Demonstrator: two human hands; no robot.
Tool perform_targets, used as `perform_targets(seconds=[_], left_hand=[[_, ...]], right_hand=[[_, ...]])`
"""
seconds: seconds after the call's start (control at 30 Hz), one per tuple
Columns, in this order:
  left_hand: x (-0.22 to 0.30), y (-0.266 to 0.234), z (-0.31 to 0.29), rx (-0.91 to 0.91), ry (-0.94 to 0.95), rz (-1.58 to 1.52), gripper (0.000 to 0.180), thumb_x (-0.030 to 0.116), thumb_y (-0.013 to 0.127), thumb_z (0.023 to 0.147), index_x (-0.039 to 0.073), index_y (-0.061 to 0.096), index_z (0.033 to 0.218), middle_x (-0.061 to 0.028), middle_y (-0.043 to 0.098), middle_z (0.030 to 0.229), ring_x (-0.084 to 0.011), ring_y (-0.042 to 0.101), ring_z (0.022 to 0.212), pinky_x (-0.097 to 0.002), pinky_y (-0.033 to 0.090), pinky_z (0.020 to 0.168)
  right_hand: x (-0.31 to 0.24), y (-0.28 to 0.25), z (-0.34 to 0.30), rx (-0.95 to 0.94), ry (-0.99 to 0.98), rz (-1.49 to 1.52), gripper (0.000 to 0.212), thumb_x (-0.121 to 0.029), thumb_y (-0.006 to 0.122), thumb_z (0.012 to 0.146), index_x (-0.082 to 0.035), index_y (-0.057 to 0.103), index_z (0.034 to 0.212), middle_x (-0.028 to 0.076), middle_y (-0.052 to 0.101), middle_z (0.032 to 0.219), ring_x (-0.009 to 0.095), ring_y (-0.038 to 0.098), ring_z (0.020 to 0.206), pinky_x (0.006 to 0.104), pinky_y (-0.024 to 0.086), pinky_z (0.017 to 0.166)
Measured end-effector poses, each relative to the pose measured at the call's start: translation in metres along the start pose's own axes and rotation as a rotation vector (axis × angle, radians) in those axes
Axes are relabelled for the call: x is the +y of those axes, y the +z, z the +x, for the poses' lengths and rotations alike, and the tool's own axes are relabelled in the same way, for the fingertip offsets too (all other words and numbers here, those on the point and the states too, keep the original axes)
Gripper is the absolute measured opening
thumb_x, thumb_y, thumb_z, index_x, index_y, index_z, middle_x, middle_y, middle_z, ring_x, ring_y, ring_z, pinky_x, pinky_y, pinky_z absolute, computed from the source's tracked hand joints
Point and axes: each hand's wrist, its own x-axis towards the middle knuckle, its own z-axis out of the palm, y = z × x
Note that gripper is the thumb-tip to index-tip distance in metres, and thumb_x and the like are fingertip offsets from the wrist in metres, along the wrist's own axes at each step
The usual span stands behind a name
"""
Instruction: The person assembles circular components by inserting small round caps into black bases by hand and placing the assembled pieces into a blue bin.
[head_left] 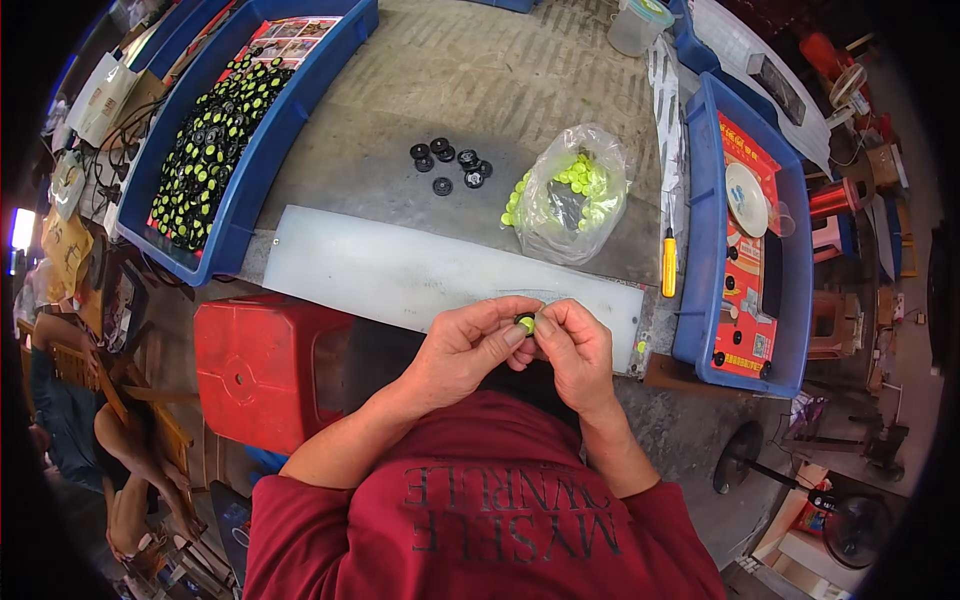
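Note:
Between my two hands, close to my chest, is a small black wheel-like disc (pixel 526 322) with a bright yellow-green centre. My left hand (pixel 474 345) pinches it from the left with thumb and fingers. The fingertips of my right hand (pixel 570 350) are closed at its right side; whether they grip the disc or a small piece on it is hidden. Just beyond my hands lies a long white board (pixel 420 270). Several loose black discs (pixel 443 186) sit on the grey table past it. To their right, an open clear plastic bag (pixel 570 235) holds many small yellow-green caps (pixel 598 212).
At the left stands a blue tray (pixel 262 150) heaped with black discs with yellow-green centres. Another blue tray (pixel 702 240) at the right holds a white plate (pixel 745 198) and a few black discs. A yellow-handled screwdriver (pixel 669 265) lies beside it. A red stool (pixel 262 370) stands left.

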Motion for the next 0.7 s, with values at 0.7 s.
perform_targets(seconds=[0.7], left_hand=[[0.006, 0.004, -0.006, 0.116, 0.147, 0.460, 0.017, 0.002, 0.053, 0.078, 0.001, 0.056, 0.094, -0.0063, 0.057, 0.066, -0.0091, 0.053, 0.059, -0.0229, 0.044, 0.053]], right_hand=[[-0.004, 0.003, 0.003, 0.107, -0.286, -0.550, 0.028, -0.027, 0.049, 0.083, 0.000, 0.047, 0.074, 0.005, 0.046, 0.057, 0.012, 0.043, 0.050, 0.0246, 0.036, 0.045]])
